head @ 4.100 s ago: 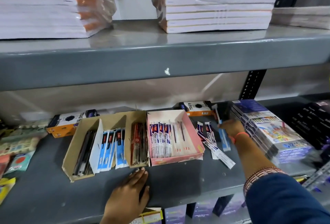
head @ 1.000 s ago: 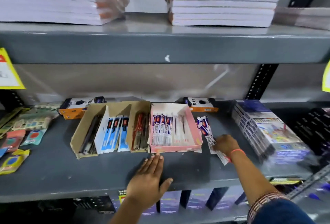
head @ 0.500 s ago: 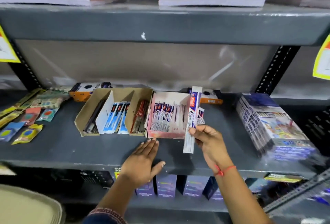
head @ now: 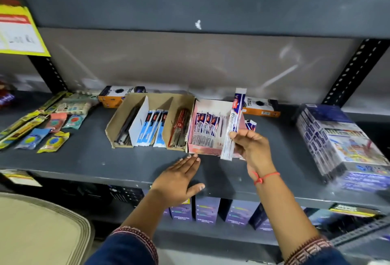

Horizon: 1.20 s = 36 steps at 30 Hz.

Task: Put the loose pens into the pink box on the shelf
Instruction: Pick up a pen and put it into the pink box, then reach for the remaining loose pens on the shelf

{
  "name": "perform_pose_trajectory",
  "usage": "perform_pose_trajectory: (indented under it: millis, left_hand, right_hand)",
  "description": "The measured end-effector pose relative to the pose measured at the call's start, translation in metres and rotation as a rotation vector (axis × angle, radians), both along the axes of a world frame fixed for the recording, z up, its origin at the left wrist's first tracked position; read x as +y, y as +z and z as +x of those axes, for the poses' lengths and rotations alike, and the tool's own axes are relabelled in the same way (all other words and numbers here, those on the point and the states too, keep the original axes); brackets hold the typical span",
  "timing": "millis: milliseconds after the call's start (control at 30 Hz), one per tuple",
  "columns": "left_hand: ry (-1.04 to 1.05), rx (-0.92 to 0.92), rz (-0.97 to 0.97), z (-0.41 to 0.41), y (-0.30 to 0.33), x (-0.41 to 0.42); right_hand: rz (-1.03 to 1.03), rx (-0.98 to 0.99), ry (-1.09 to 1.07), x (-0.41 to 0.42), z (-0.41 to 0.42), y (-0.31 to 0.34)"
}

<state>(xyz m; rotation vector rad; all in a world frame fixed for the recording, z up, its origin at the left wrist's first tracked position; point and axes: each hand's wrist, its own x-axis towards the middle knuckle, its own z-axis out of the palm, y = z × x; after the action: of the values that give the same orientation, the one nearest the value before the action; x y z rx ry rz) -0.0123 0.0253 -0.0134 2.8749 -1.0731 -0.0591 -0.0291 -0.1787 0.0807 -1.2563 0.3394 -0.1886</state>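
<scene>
The pink box (head: 197, 148) stands on the grey shelf (head: 95, 161) with several packaged pens (head: 203, 127) lined up inside. My right hand (head: 252, 148) grips a bunch of packaged pens (head: 233, 125), held upright over the box's right side. A few loose pen packets (head: 251, 124) still lie on the shelf just right of the box, partly hidden behind my hand. My left hand (head: 179, 180) lies flat on the shelf with fingers apart, its fingertips at the box's front left corner.
A brown divided cardboard box (head: 147, 102) of black, blue and red pens sits left of the pink box. Orange boxes (head: 261, 108) stand at the back. A wrapped stack of packs (head: 341, 144) fills the right; small packets (head: 52, 129) lie at left.
My right hand picked up pens from the shelf right of the box and lifted them; since half a second ago it has brought them over the box's right side. The left hand stays flat.
</scene>
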Motion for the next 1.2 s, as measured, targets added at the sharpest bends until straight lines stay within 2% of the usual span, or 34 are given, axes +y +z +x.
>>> perform_pose_trajectory:
  millis: [100,267,367,433,500,600,667,700,800,867,1000,1067,1200]
  left_hand:
    - [-0.009,-0.003,-0.018,0.002,0.0,0.004]
    - [-0.002,0.001,-0.097,0.002,-0.002,0.006]
    - [-0.01,-0.007,-0.12,0.003,-0.003,0.007]
    - [-0.015,-0.013,-0.121,0.003,-0.004,0.007]
    - [-0.014,-0.017,-0.12,0.003,-0.004,0.007]
    - [-0.024,-0.004,-0.108,0.003,-0.003,0.007]
    - [-0.019,0.0,-0.121,0.003,-0.004,0.007]
    - [-0.017,-0.002,-0.13,0.003,-0.004,0.008]
    - [-0.03,-0.007,-0.118,0.001,-0.003,0.008]
    - [-0.033,-0.008,-0.098,0.001,-0.004,0.007]
    - [-0.026,0.028,-0.078,0.002,-0.004,0.007]
    - [-0.018,0.036,-0.078,0.002,-0.004,0.007]
    - [-0.018,0.031,-0.068,0.003,-0.004,0.006]
  right_hand:
    - [-0.07,0.066,0.037,0.008,0.034,0.011]
    - [-0.655,0.258,0.071,0.016,0.091,0.002]
    - [-0.935,0.406,0.222,0.022,0.103,-0.011]
    - [-0.96,0.447,0.274,0.026,0.103,-0.018]
    - [-1.018,0.414,0.229,0.024,0.102,-0.012]
    - [-1.1,0.315,-0.111,-0.001,0.094,0.004]
    - [-1.093,0.375,-0.298,-0.029,0.083,0.005]
    - [-1.098,0.449,-0.324,-0.042,0.075,0.001]
    - [-1.199,0.68,-0.093,-0.06,0.052,-0.025]
    - [-1.248,0.717,0.012,-0.063,0.043,-0.039]
    - [-1.185,0.778,0.112,-0.072,0.039,-0.041]
    - [-1.099,0.785,0.107,-0.077,0.038,-0.041]
    - [-0.959,0.69,-0.036,-0.075,0.034,-0.043]
